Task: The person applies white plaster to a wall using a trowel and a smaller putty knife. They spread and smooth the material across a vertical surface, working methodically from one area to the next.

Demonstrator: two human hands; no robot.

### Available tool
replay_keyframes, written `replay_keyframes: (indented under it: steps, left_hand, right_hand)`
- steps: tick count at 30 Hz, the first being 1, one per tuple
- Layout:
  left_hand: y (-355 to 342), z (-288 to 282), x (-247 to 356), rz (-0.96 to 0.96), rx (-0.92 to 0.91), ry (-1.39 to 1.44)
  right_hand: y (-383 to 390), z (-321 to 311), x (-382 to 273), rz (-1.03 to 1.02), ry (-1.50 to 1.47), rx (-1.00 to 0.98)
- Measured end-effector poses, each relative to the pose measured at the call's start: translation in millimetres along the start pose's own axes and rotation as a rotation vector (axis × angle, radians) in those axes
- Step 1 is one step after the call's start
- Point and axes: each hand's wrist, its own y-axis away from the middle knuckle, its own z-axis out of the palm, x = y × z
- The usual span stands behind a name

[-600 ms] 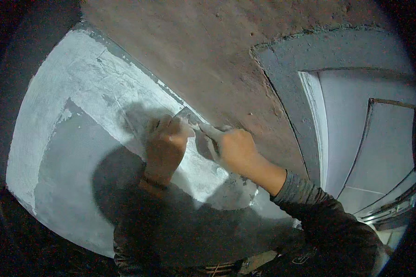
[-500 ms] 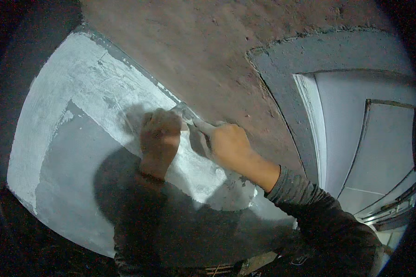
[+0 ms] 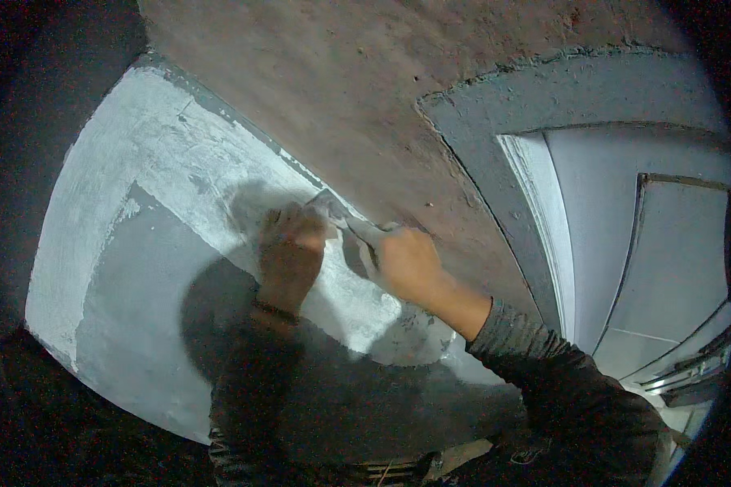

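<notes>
In my right hand point(image 3: 410, 261) is a putty knife point(image 3: 359, 228), gripped by its handle. Its blade lies against the edge where a grey panel point(image 3: 166, 280) meets brown plaster. My left hand point(image 3: 294, 252) is just left of the blade, its fingers curled and somewhat blurred. Whatever they hold is hidden; a small pale patch shows at the fingertips, close to the knife. A band of white putty point(image 3: 166, 138) runs along the panel's borders, and more white lies below the knife between my hands.
Rough brown plaster point(image 3: 317, 89) spreads above and to the right. At the right, a grey border point(image 3: 577, 89) surrounds a white door frame point(image 3: 536, 187) and a pale door point(image 3: 674, 260). Shadows of my arms fall over the lower panel.
Both hands have shifted slightly right and down in the picture, and the knife lies a little further along the edge. The view itself has moved a little.
</notes>
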Motion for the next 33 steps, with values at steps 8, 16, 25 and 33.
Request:
replay_keyframes:
  steps: [8, 16, 25, 33]
  left_hand:
    - [-3.3, -5.1, -1.2, -0.006, -0.065, -0.001]
    - [-6.9, -3.0, -0.2, -0.081, -0.084, -0.073]
    - [-5.3, -5.2, -8.8, -0.083, -0.065, -0.030]
    - [-4.0, -2.8, -15.3, -0.022, 0.096, 0.171]
  right_hand:
    - [-2.5, -2.5, 2.1, -0.051, 0.002, 0.041]
    - [-9.2, -4.7, -3.3, -0.064, 0.001, 0.076]
    - [-13.7, -0.8, -5.5, -0.077, 0.020, 0.062]
    - [-15.0, -0.4, -7.3, -0.052, 0.047, -0.015]
